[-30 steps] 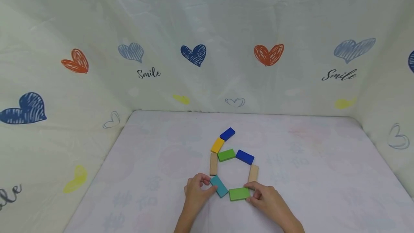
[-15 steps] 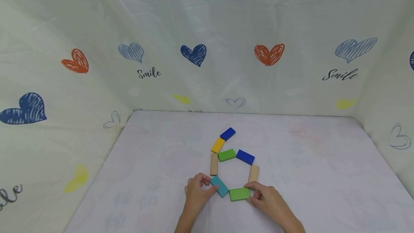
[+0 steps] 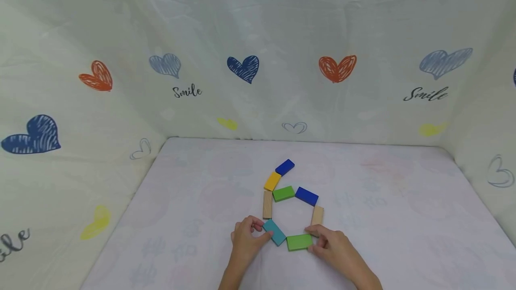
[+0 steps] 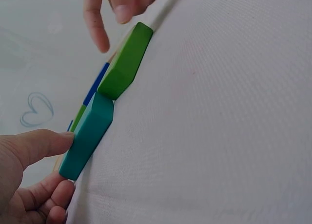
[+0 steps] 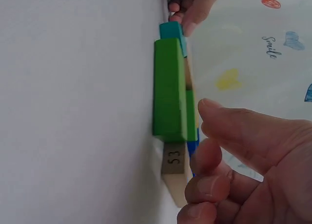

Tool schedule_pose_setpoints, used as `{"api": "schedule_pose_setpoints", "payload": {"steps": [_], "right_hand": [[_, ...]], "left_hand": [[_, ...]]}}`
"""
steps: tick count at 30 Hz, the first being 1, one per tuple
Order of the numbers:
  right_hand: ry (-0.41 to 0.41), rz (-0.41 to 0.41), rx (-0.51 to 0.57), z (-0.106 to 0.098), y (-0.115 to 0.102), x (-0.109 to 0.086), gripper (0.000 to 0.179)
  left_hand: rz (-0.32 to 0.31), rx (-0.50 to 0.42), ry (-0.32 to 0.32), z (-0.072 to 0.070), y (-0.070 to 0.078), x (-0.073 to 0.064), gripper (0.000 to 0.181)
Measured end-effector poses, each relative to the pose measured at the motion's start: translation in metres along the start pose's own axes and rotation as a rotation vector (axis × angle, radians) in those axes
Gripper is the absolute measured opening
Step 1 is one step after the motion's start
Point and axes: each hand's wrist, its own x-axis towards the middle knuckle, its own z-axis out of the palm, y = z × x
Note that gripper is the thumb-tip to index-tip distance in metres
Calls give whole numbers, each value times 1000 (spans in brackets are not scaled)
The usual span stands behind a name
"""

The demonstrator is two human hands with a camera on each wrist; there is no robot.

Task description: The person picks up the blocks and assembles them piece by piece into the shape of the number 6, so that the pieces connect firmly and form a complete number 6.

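Note:
My left hand [image 3: 247, 241] pinches a teal wooden block [image 3: 275, 232] that lies flat, thumb on its side and fingers at its outer end in the left wrist view. One corner of it meets a light green block [image 3: 299, 242] at the front of a ring of blocks. Beside that block's right end is my right hand [image 3: 335, 249], thumb and fingers bent loosely and holding nothing. A gap shows between its thumb [image 5: 229, 116] and the green block in the right wrist view. Its fingers overlap the near end of a plain wooden block [image 3: 317, 215] marked 53.
Another plain block [image 3: 267, 205], a second green block [image 3: 284, 194] and a blue block [image 3: 307, 196] form the rest of the ring. From its upper left, a yellow block [image 3: 273, 181] and another blue block [image 3: 285, 167] curve away on the white tabletop [image 3: 193, 218]. Heart-printed cloth [image 3: 282, 21] stands behind.

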Motion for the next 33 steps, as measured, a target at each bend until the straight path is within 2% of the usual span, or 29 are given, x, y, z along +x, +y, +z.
{"api": "schedule_pose_setpoints", "payload": {"steps": [3,7,14,19,23,30,33], "right_hand": [[26,-28,10,-4,-7,6,28],[43,-22,4,-5,-24,20,22],[5,0,43,3,-46,51,16],[-26,-63,41,11,-50,70,12],[-79,-118,22,15,-50,83,21],[-167,-107,-42,16,-53,99,34],[-188,-112,-55,17,-53,103,38]], "left_hand": [[4,7,1,1,0,1,30],[-6,22,1,2,-1,1,30],[-8,6,-4,1,0,1,31],[29,-9,25,1,0,0,29],[65,-10,59,1,-1,-1,28],[9,0,11,2,-3,2,29],[3,4,1,2,-2,2,30]]}}
